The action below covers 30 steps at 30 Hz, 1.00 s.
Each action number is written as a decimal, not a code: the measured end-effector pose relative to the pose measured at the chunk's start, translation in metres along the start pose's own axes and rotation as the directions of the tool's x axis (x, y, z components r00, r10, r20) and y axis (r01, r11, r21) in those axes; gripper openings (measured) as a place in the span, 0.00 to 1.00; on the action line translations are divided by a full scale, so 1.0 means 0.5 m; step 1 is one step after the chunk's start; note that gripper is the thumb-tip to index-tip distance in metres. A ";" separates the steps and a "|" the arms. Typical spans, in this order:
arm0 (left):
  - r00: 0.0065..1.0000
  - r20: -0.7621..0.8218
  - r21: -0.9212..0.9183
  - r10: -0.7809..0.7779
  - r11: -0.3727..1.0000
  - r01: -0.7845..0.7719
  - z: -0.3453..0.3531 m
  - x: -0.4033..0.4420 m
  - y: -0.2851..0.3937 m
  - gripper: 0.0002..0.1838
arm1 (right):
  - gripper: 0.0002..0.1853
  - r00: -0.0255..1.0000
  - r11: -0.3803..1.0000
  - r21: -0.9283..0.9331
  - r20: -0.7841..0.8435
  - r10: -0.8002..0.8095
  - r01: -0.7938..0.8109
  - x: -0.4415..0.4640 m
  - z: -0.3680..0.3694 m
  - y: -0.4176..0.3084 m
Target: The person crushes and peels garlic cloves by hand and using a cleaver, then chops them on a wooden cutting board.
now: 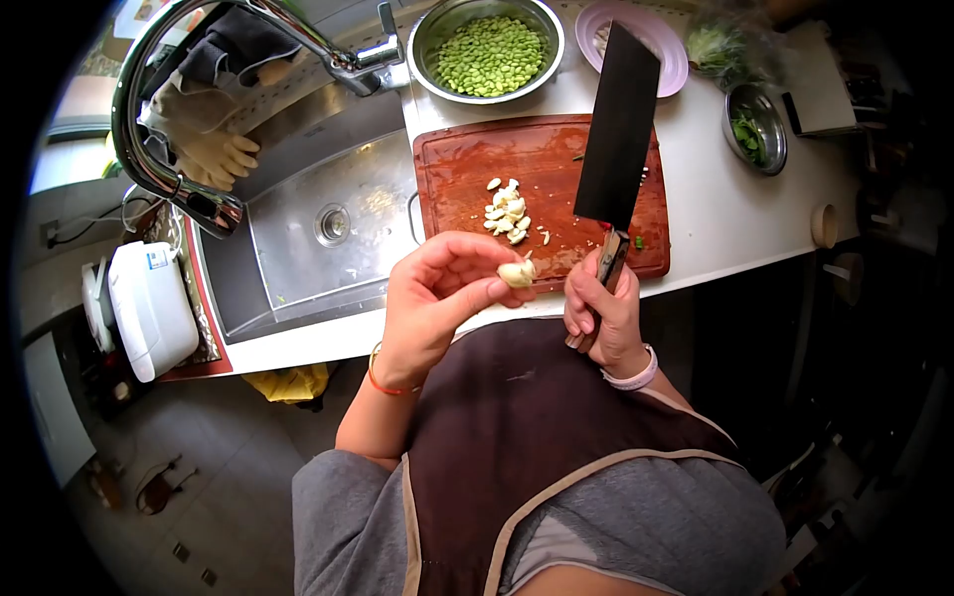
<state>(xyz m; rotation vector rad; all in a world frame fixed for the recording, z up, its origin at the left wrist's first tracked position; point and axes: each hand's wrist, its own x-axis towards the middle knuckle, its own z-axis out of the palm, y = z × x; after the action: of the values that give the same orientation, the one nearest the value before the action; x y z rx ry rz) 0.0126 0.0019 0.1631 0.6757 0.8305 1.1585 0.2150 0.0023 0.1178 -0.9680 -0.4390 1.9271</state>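
My left hand (442, 283) pinches a pale garlic clove (516, 273) between thumb and fingers, just in front of the cutting board. Wrapped round a wooden handle, my right hand (608, 308) holds a cleaver (618, 129) upright, its broad dark blade pointing away from me. The reddish-brown cutting board (452, 164) lies on the counter beyond both hands. On it sits a small pile of garlic pieces (509, 211), with tiny bits scattered to the right. A few green scraps lie near the board's right side, partly behind the cleaver.
Left of the board is a steel sink (298, 268) under a curved faucet (129, 119). Behind the board stand a bowl of green beans (490, 58) and a pink plate (674, 60). A small metal bowl with green leaves (752, 134) is at the right. Rubber gloves (214, 149) hang by the sink.
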 end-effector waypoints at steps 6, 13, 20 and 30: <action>1.000 -0.001 -0.036 -0.023 0.999 0.023 0.031 -0.010 0.007 0.11 | 0.14 0.949 0.952 -0.073 0.136 -0.284 0.296 -0.015 0.082 -0.030; 0.993 -0.099 0.311 0.059 0.950 -0.026 0.049 -0.030 -0.001 0.11 | 0.15 0.931 0.922 -0.156 0.157 -0.330 0.354 -0.029 0.090 -0.026; 0.864 0.129 0.739 0.486 0.534 -0.410 0.062 -0.019 0.005 0.10 | 0.15 0.950 0.945 -0.130 0.124 -0.286 0.302 -0.034 0.090 -0.029; 0.832 0.191 0.813 0.521 0.391 -0.431 0.067 -0.023 0.004 0.09 | 0.13 0.945 0.908 -0.261 0.081 -0.316 0.326 -0.037 0.094 -0.034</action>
<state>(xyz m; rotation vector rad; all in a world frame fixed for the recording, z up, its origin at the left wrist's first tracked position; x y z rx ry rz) 0.0377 -0.0098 0.1851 1.7930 1.3516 1.2716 0.1933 -0.0008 0.1665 -0.9645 -0.8494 1.6123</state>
